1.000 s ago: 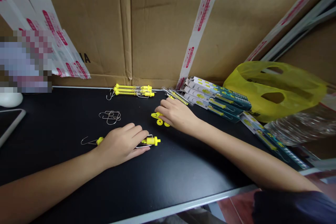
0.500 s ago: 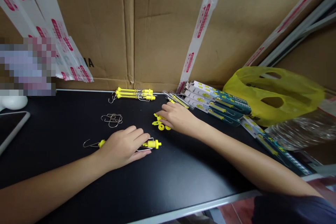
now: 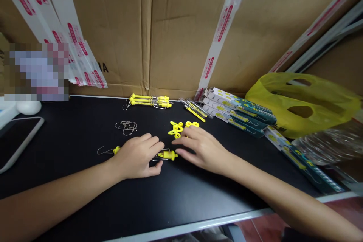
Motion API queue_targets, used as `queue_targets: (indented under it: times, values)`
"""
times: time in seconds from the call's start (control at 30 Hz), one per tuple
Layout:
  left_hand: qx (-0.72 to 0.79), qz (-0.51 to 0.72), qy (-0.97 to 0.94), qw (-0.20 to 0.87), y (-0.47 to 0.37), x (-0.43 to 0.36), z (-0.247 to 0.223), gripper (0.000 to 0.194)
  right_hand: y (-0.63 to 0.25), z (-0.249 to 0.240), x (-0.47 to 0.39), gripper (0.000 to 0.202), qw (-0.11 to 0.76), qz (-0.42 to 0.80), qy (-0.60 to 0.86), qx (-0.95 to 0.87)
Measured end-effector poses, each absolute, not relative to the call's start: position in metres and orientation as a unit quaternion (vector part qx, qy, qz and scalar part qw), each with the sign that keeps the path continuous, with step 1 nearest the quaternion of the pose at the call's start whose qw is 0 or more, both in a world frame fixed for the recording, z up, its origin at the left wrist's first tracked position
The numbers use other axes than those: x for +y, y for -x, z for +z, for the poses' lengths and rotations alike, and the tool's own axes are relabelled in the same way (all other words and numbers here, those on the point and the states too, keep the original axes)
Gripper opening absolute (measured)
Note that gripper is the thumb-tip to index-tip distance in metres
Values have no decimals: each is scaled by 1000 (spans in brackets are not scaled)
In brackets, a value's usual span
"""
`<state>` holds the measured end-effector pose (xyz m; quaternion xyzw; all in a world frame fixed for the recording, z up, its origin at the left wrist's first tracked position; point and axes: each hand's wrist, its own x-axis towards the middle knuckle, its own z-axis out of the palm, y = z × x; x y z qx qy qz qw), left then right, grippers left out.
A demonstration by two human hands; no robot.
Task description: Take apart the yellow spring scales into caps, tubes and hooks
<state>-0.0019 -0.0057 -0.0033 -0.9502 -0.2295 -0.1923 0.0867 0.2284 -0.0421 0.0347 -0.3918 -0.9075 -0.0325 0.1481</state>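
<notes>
My left hand (image 3: 143,155) is wrapped round the middle of a yellow tool (image 3: 169,155) with a metal hook at its left end and a wire frame near its right end. Close to the tool's right tip is my right hand (image 3: 200,147), its fingers apart and nothing visible between them. Small yellow plastic parts (image 3: 177,128) lie just beyond my right fingers. Loose metal hooks (image 3: 127,126) sit on the black table beyond my left hand. Further back lie assembled yellow tools (image 3: 150,101) and, to their right, springs with thin yellow rods (image 3: 196,111).
Printed boxes (image 3: 235,109) are stacked at the back right, with another box (image 3: 303,160) by the right edge. A yellow plastic bag (image 3: 320,117) stands behind them. A phone (image 3: 18,140) lies at the left. Cardboard (image 3: 181,45) rises behind the black table (image 3: 159,204).
My right hand has left the small yellow parts, come nearer to the held tool's right end and spread its fingers. My left hand keeps its hold. The view has shifted slightly.
</notes>
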Motion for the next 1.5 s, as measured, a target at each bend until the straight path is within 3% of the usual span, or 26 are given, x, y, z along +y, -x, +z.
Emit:
queue_targets:
  times: [0.13,0.23,0.4,0.57,0.67,0.8,0.93,1.03,1.17,1.37,1.5]
  values:
    - [-210,-197,954,78,2,-5,-4,15,-220,24,-47,36,126,2,386,-914]
    - [-190,-196,959,79,3,-5,-2,19,-218,17,-45,28,131,27,387,-912]
    - [-193,-205,957,74,4,-5,-2,24,-222,16,-41,17,170,55,385,-905]
    - [-211,-219,950,66,3,-3,-6,25,-224,16,-41,12,201,3,354,-913]
    - [-219,-223,946,80,2,-3,-6,26,-225,12,-43,18,253,3,379,-890]
    - [-252,-243,931,102,2,-4,-7,25,-222,9,-46,33,342,202,473,-787]
    - [-277,-268,916,114,2,-4,-8,19,-211,9,-49,27,388,516,423,-636]
    - [-276,-290,907,132,2,-5,-8,18,-203,9,-52,32,413,620,384,-545]
    - [-252,-318,898,170,0,-8,-7,23,-198,4,-53,36,460,615,371,-521]
    - [-243,-315,898,189,-1,-10,-8,27,-195,-3,-54,30,386,645,328,-572]
    - [-243,-302,898,207,1,-10,-8,27,-199,-4,-57,26,387,447,368,-717]
